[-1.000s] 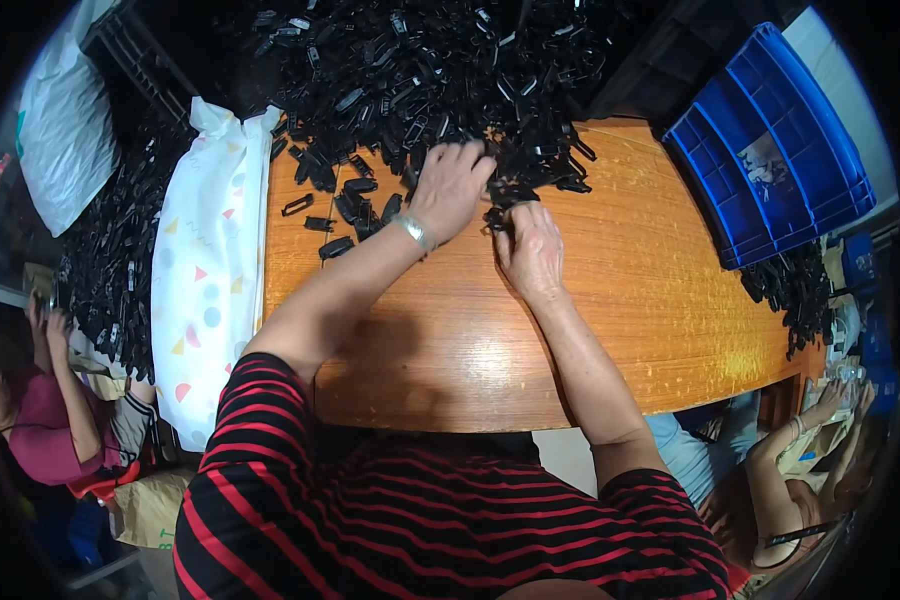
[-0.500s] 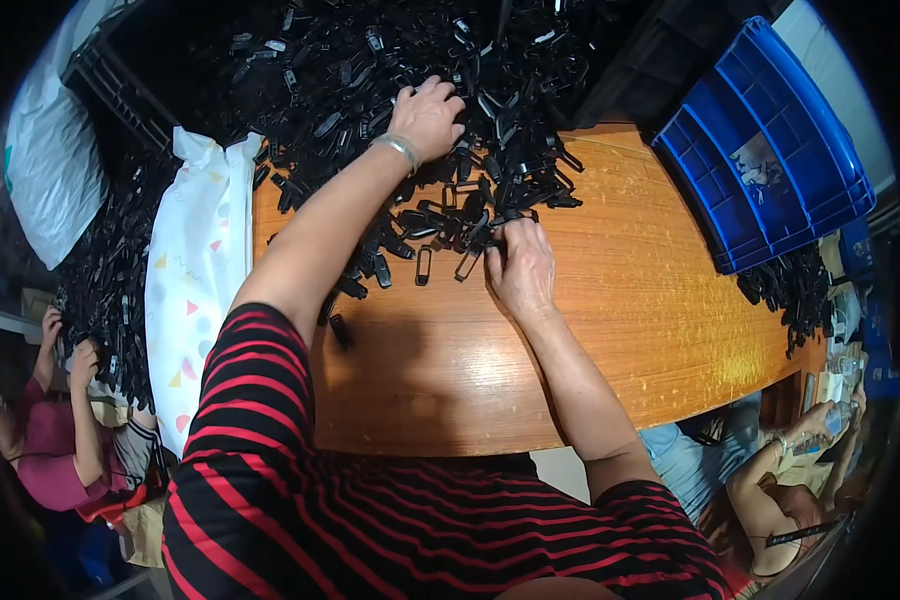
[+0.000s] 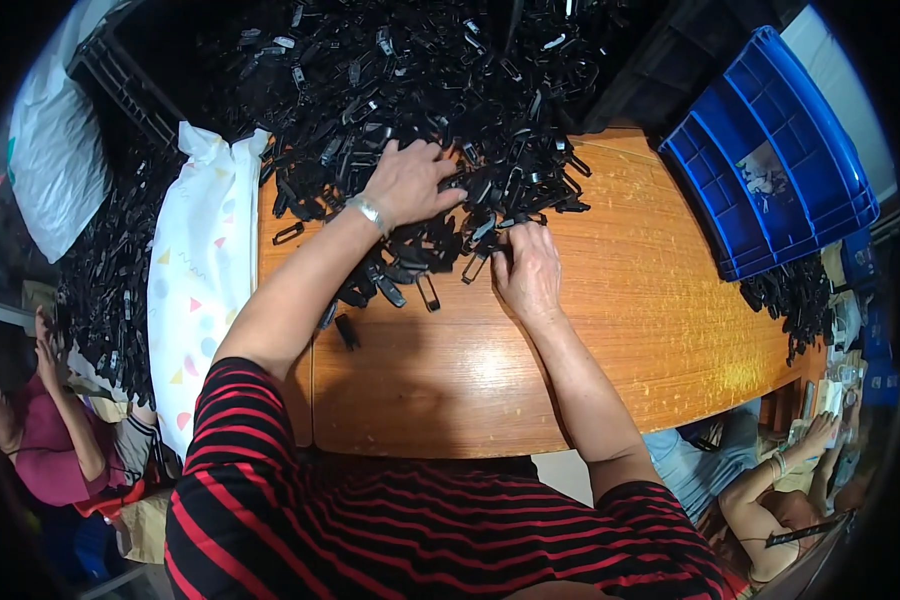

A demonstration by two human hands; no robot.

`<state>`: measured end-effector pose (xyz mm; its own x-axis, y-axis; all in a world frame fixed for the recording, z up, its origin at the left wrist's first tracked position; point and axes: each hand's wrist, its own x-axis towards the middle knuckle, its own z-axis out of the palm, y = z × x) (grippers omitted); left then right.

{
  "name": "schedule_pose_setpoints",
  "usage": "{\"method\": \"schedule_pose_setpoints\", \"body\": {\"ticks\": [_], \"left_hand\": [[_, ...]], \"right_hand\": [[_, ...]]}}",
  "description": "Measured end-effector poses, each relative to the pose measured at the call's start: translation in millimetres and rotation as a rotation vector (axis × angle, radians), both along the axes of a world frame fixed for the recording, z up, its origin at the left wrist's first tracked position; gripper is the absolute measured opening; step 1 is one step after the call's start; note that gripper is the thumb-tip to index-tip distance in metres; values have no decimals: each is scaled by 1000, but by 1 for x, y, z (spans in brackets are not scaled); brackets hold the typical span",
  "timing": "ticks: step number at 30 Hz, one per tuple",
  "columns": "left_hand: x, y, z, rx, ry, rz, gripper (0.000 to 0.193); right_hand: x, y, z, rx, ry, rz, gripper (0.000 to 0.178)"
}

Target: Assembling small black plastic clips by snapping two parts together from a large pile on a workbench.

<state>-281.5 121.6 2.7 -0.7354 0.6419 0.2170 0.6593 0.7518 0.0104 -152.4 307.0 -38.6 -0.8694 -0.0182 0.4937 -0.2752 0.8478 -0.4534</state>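
A large heap of small black plastic pieces, several of them oblong loops, covers the far part of the wooden table. My left hand, a bracelet at its wrist, lies palm down on the near side of the heap with fingers spread. At the heap's near right edge rests my right hand, its fingers bent and close together. Their tips touch the edge pieces, but what they hold, if anything, is hidden. One oblong loop lies just left of my right thumb.
A white patterned bag stands along the table's left side, with more black pieces beyond it. On the right, a blue plastic crate is tipped above another pile of black pieces. Other people work at the left and lower right.
My left hand has come nearer and slightly left, and black pieces have shifted toward me with it. My right hand has stayed almost in place.
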Motion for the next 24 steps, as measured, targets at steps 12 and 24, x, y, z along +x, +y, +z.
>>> {"method": "schedule_pose_setpoints", "body": {"ticks": [12, 24], "left_hand": [[-44, 19, 42, 152, 164, -68, 25], [-113, 89, -7, 233, 181, -33, 49]], "right_hand": [[2, 4, -4, 26, -16, -3, 24], [0, 1, -2, -58, -84, 15, 21]]}}
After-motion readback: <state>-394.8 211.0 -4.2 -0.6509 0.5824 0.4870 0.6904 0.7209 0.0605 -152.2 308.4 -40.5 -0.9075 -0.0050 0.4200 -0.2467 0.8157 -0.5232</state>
